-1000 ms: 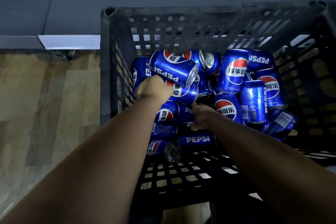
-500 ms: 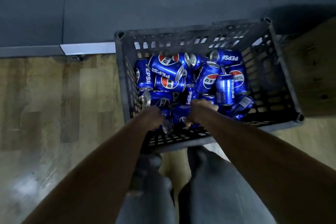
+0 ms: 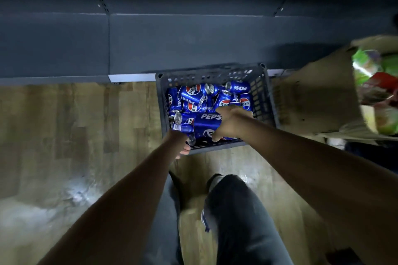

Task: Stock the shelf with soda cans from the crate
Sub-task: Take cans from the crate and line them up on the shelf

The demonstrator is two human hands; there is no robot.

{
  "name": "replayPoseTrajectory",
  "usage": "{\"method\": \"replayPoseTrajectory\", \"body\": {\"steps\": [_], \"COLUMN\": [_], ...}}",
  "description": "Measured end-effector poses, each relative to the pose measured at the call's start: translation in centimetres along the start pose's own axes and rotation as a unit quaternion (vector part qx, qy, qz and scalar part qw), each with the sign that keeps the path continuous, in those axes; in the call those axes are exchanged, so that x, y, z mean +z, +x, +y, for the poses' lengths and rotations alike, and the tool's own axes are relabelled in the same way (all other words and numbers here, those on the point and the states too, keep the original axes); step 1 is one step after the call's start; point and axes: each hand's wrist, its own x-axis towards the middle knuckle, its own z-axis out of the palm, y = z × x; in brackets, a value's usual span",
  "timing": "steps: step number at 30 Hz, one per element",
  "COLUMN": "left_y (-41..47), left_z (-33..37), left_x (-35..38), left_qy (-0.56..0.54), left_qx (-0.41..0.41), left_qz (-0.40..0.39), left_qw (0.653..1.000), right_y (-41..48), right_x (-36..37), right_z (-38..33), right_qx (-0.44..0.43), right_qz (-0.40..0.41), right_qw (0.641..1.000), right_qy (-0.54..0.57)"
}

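A dark plastic crate (image 3: 261, 97) stands on the wooden floor against the base of a dark grey shelf unit (image 3: 172, 38). Several blue Pepsi cans (image 3: 193, 92) lie jumbled inside it. My right hand (image 3: 228, 123) grips a blue Pepsi can (image 3: 207, 123), held sideways above the crate's near side. My left hand (image 3: 179, 143) holds a smaller-looking blue can (image 3: 183, 128) from below at the crate's near left corner; its fingers are mostly hidden under the can.
A cardboard box (image 3: 323, 101) with colourful snack packets (image 3: 379, 75) stands right of the crate. My legs in grey trousers (image 3: 237, 221) are below the crate. Bare wooden floor (image 3: 75, 135) spreads to the left.
The camera has risen, so the crate looks smaller. Both hands have come up out of the pile, each with a can lifted above the crate's near side.
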Motion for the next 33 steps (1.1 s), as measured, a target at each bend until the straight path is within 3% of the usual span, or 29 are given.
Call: {"method": "replayPoseTrajectory", "body": {"steps": [4, 13, 22, 27, 33], "left_y": [-7.8, -21.6, -31.1, -34.4, -38.7], "left_z": [1.5, 8.7, 13.0, 14.1, 15.4], "left_x": [-1.1, -4.1, -6.0, -6.5, -6.8], "left_qy": [-0.054, -0.192, -0.227, -0.251, -0.332], "left_qx": [0.008, 0.147, 0.242, 0.309, 0.37], "left_qz": [0.002, 0.029, 0.045, 0.007, -0.076], "left_qw": [0.999, 0.97, 0.942, 0.918, 0.864], "right_y": [-7.4, -19.5, -26.5, -30.3, -35.4], "right_x": [-5.6, -15.2, -23.5, -27.0, -31.8], "right_z": [-1.5, -4.0, -6.2, -6.0, -6.2], "right_qx": [-0.037, -0.092, -0.131, -0.147, -0.177], "right_qz": [0.013, 0.08, 0.169, 0.184, 0.205], "right_qw": [0.999, 0.985, 0.958, 0.963, 0.961], "right_qy": [-0.029, -0.125, -0.191, -0.13, -0.065]}}
